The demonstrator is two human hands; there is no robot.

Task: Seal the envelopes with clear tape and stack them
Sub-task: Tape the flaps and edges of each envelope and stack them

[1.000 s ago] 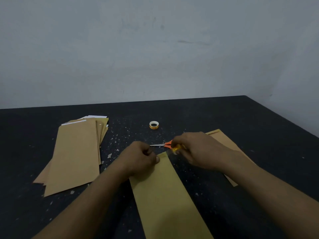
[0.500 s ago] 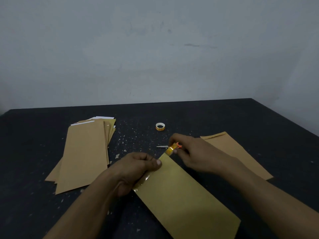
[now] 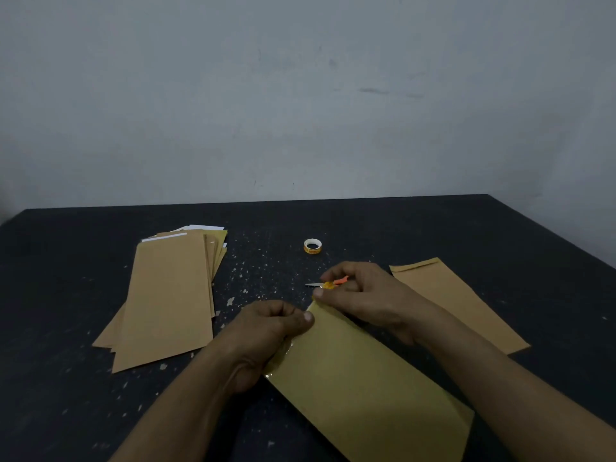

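Brown envelope [image 3: 360, 378] lies turned as before; left hand [image 3: 266, 331] pinches its taped edge. Right hand [image 3: 370, 298] grips orange scissors [image 3: 328, 284], seemingly unmoved.

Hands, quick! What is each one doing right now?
Left hand: closed, gripping the envelope at its taped end.
Right hand: closed, holding the scissors.

Table [image 3: 433, 235]: black, matte top; far edge meets the wall; right edge runs slantwise toward the near side
Flecks [image 3: 243, 271]: pale chips strewn over the table; thickest left of centre
Wall [image 3: 233, 111]: pale grey, plain; a dark smear [image 3: 373, 91] right of centre
Scissors [image 3: 328, 284]: small; orange handle, thin metal blade pointing left; mostly hidden
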